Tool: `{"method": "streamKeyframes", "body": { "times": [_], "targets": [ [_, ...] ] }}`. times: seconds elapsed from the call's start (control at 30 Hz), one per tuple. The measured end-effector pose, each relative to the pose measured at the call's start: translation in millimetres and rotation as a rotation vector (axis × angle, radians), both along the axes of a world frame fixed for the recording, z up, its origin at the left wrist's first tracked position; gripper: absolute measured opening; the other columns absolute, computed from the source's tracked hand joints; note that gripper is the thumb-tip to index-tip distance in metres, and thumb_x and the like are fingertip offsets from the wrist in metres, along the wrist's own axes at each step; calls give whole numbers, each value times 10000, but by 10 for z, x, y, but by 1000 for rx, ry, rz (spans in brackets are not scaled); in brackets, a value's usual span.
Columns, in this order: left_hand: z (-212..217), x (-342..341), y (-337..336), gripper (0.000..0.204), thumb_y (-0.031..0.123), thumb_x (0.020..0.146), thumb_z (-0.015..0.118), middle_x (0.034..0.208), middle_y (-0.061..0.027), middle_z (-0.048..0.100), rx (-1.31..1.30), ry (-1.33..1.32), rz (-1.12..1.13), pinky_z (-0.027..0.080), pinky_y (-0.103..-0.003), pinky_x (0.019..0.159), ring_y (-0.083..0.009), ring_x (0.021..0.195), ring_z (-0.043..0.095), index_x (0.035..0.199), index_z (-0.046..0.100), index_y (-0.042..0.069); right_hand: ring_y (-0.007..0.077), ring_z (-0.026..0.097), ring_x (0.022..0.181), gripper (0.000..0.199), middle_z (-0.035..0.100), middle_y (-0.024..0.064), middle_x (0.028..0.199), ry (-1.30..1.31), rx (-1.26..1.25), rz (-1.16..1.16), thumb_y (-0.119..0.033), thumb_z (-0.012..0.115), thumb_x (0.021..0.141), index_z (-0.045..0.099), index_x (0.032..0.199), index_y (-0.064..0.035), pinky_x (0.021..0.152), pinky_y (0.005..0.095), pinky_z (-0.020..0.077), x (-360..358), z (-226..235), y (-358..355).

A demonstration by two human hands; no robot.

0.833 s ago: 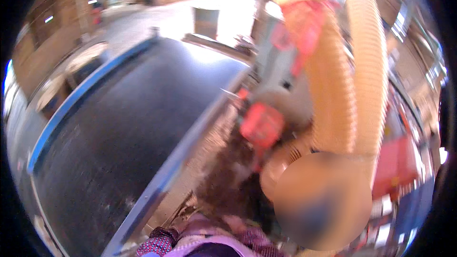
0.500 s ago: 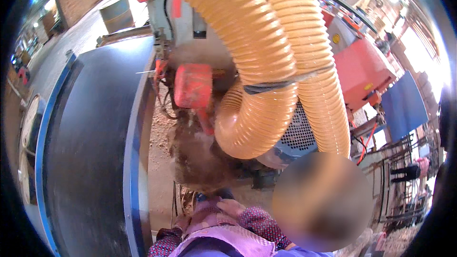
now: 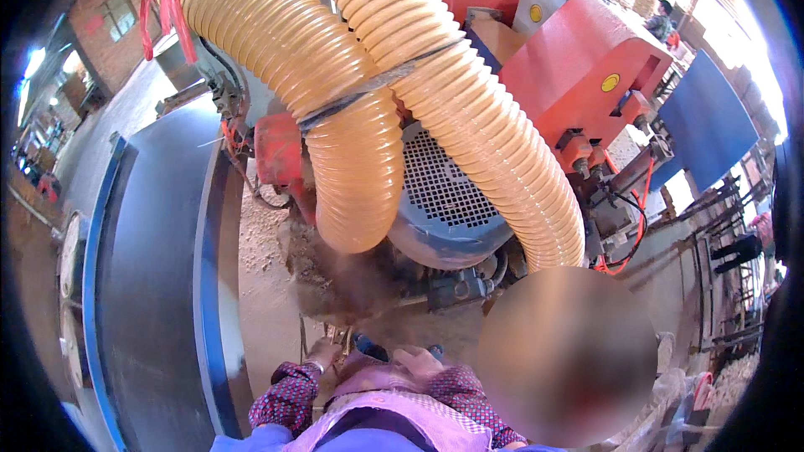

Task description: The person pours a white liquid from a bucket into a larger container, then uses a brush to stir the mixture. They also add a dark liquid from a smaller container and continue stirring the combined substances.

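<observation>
Fingers of left hand [image 3: 322,354] curl, touching sawdust-covered machine bed [image 3: 268,285]; right hand [image 3: 416,360] rests loosely apart, empty. Ribbed yellow plastic hoses [image 3: 360,176] hang above. Sawdust heap uncleared; judged early.

Head view, looking steeply down the person's own front. Both forearms enter from the lower edge, clad in dark red patterned sleeves, and converge toward the midline close to the torso. The left hand [image 3: 322,353] lies at the end of the left sleeve, extended forward and slightly downward, its back toward the camera and its fingers curled loosely; whether they close on anything cannot be told. The right hand [image 3: 416,362] lies just beside it, near the body's centre, knuckles uppermost, fingers bent and partly hidden below the palm. The two hands are near each other but apart. Both elbows are bent and drawn in.
</observation>
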State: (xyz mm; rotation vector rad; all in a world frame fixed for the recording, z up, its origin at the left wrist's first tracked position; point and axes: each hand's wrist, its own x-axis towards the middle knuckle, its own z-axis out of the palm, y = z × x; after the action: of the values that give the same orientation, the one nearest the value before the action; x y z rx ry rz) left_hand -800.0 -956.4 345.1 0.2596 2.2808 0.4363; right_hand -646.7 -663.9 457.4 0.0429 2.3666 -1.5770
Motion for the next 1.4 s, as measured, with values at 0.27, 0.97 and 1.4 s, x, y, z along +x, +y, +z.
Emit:
{"method": "streamKeyframes", "body": {
  "times": [0.27,0.97,1.4],
  "targets": [
    [258,809,1719,505,357,769,580,1133,-280,612,-34,-196,-216,455,-458,943,-424,1093,576,1092,624,-29,344,516,1180,342,522,165,1285,-313,-95,-330,-246,522,885,579,1182,-86,987,397,419,590,75,847],
    [1167,1495,5286,298,259,858,543,1022,-207,634,408,-329,-1275,468,-442,857,-388,1004,600,1077,536,57,147,561,709,341,628,46,901,-156,-673,-1629,-319,509,939,628,1151,-80,610,288,469,1383,-226,1630],
    [1039,1782,5903,615,300,799,602,1174,-315,567,256,-166,-1178,433,-448,950,-436,1120,544,1312,426,9,129,526,625,208,588,30,862,-153,-736,-2055,-268,481,952,557,951,-74,492,299,442,1993,-231,2251]
  ]
}}
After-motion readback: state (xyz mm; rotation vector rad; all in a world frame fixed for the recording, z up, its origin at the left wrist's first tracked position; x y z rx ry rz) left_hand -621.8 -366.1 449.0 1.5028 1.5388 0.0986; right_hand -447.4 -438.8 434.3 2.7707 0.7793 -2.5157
